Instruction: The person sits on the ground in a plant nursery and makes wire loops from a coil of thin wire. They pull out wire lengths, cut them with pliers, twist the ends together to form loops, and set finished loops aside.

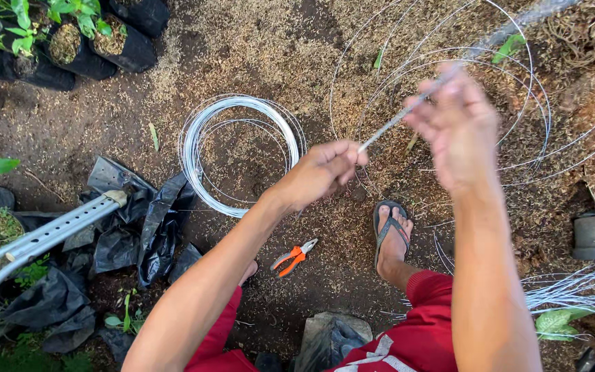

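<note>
Both hands are closed on a taut strand of wire (408, 114) above the husk-strewn ground (263, 41), left hand (321, 172) pinching its near end, blurred right hand (459, 127) gripping farther up.

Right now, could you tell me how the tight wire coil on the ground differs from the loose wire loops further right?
The tight wire coil is small, dense and neatly bundled; the loose wire loops are wide, sparse and spread apart. The coil lies untouched; the loops lie beneath the raised right hand. Both are thin pale wire on husk-strewn soil.
</note>
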